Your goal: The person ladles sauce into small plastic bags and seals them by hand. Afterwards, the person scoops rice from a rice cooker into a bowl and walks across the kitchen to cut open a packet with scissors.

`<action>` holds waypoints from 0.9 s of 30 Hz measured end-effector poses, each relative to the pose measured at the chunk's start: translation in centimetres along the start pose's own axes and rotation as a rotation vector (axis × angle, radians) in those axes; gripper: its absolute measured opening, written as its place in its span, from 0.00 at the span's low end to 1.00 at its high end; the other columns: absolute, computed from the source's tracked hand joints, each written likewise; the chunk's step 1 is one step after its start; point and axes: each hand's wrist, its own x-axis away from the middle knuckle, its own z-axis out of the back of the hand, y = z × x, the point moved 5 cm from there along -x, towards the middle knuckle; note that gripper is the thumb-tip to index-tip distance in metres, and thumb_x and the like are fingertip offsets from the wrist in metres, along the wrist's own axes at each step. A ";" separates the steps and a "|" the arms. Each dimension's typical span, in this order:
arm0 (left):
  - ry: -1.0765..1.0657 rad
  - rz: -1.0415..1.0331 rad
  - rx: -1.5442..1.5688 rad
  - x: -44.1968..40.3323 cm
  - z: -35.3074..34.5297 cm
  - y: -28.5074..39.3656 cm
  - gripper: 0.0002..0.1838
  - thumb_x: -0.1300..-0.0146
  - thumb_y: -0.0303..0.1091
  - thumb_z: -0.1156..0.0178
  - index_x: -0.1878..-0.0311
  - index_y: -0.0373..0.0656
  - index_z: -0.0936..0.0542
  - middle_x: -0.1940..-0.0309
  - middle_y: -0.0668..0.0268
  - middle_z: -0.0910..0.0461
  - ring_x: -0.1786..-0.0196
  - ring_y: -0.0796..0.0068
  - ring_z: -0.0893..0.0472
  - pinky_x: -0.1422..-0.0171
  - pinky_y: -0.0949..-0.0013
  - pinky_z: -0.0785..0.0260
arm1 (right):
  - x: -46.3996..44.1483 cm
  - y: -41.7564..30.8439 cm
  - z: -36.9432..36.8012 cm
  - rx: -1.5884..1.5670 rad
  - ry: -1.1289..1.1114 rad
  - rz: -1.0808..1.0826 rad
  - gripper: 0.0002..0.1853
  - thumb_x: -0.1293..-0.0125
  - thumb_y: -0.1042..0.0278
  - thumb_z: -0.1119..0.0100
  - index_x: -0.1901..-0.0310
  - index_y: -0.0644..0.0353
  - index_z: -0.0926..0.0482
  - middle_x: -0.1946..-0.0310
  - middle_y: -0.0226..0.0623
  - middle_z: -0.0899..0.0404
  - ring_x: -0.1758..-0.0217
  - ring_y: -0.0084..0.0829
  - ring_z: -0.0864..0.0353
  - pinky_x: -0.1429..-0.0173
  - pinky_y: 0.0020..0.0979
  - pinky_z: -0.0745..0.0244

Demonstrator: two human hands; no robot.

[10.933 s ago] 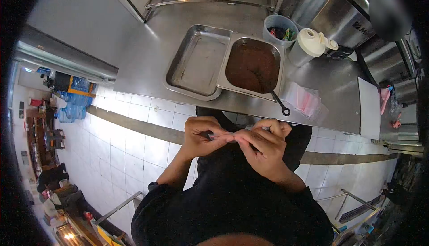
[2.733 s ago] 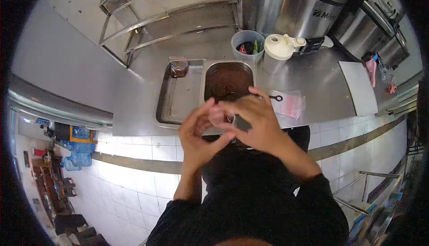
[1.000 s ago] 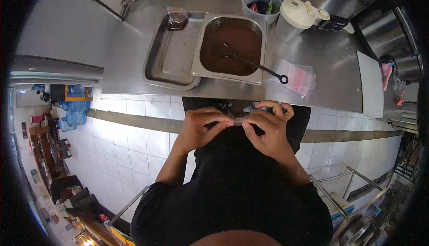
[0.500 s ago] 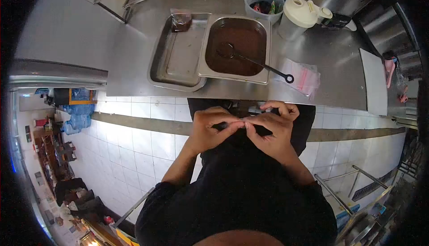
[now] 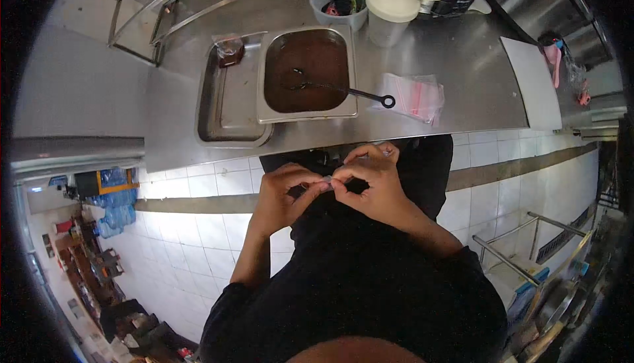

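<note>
My left hand and my right hand meet above my lap, fingertips pinching the edge of a small clear plastic bag, mostly hidden by the fingers. On the counter, a square steel pan holds dark brown sauce. A ladle rests in it, its black handle over the right rim. The shallow steel tray at its left holds a filled bag of brown contents in the upper corner. Flat clear bags with pink stripes lie right of the pan.
Behind the pan stand a grey bucket with small packets and a lidded pitcher. A white board lies at the right, near pink utensils. A metal rack is at the back left. The counter's front edge is beyond my hands.
Since the earliest frame, a filled bag has appeared in the shallow tray. The hands were raised and blurred, then came down, pinching together. The ladle has shifted in the sauce, and the view has turned.
</note>
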 end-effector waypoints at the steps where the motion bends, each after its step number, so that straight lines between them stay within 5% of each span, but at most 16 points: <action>1: 0.009 -0.042 -0.042 0.0 0.0 0.2 0.07 0.43 0.30 0.27 0.62 0.42 0.12 0.68 0.62 0.13 0.67 0.69 0.16 0.60 0.68 0.25 | 0.0 -0.2 0.0 0.000 0.022 0.014 0.08 0.48 0.63 0.26 0.67 0.46 0.16 0.67 0.19 0.17 0.51 0.24 0.22 0.41 0.41 0.49; 10: 0.002 0.029 0.060 0.4 0.2 1.0 0.06 0.48 0.25 0.25 0.65 0.41 0.12 0.70 0.65 0.13 0.66 0.70 0.15 0.62 0.71 0.25 | 0.1 -1.7 0.6 0.135 0.084 0.189 0.08 0.47 0.62 0.26 0.65 0.46 0.15 0.70 0.18 0.18 0.52 0.19 0.23 0.41 0.42 0.49; 11: 0.002 -0.005 -0.009 0.3 0.7 1.4 0.06 0.48 0.25 0.25 0.65 0.41 0.12 0.70 0.65 0.13 0.66 0.71 0.15 0.62 0.71 0.25 | -0.1 -2.0 1.0 0.132 0.103 0.247 0.07 0.47 0.65 0.26 0.66 0.46 0.15 0.72 0.20 0.18 0.59 0.22 0.22 0.45 0.39 0.41; 14: 0.081 -0.075 -0.170 0.6 4.8 1.7 0.07 0.49 0.25 0.26 0.65 0.43 0.11 0.68 0.64 0.13 0.64 0.70 0.16 0.60 0.68 0.25 | -0.5 0.0 4.4 0.199 0.315 0.153 0.06 0.48 0.65 0.26 0.70 0.48 0.16 0.71 0.26 0.16 0.69 0.32 0.17 0.60 0.37 0.25; 17: 0.220 -0.002 -0.424 0.4 12.4 1.7 0.09 0.47 0.23 0.29 0.62 0.45 0.12 0.63 0.64 0.13 0.61 0.68 0.16 0.56 0.65 0.25 | -0.7 4.4 8.3 0.410 0.487 -0.147 0.10 0.47 0.62 0.27 0.65 0.54 0.16 0.67 0.33 0.15 0.63 0.39 0.17 0.56 0.41 0.24; 20: 0.306 -0.018 -0.582 -2.9 18.3 1.2 0.10 0.39 0.23 0.36 0.56 0.46 0.13 0.58 0.63 0.14 0.56 0.63 0.16 0.50 0.62 0.26 | -1.3 7.7 7.8 0.694 0.303 -0.176 0.12 0.46 0.60 0.29 0.64 0.56 0.16 0.62 0.36 0.16 0.57 0.39 0.17 0.52 0.41 0.24; 22: 0.180 -0.182 -0.978 -7.0 19.7 0.2 0.08 0.34 0.26 0.41 0.55 0.45 0.14 0.59 0.62 0.14 0.54 0.57 0.17 0.47 0.60 0.27 | -0.6 9.8 7.3 0.687 0.262 -0.129 0.13 0.45 0.59 0.30 0.61 0.57 0.17 0.61 0.36 0.17 0.55 0.41 0.18 0.50 0.43 0.25; 24: 0.077 -0.127 -0.861 -10.7 20.3 -3.8 0.09 0.32 0.27 0.43 0.54 0.44 0.15 0.60 0.60 0.15 0.54 0.52 0.18 0.47 0.59 0.27 | -0.1 10.0 7.3 0.674 0.252 -0.126 0.14 0.44 0.60 0.31 0.59 0.56 0.18 0.60 0.36 0.18 0.55 0.42 0.19 0.49 0.44 0.25; 27: -0.051 -0.079 -0.698 -15.3 21.1 -10.9 0.10 0.30 0.25 0.46 0.51 0.42 0.17 0.58 0.59 0.15 0.52 0.58 0.17 0.45 0.62 0.27 | -0.2 9.0 8.0 0.663 0.322 -0.159 0.13 0.44 0.64 0.33 0.57 0.56 0.20 0.62 0.35 0.18 0.57 0.43 0.20 0.50 0.44 0.26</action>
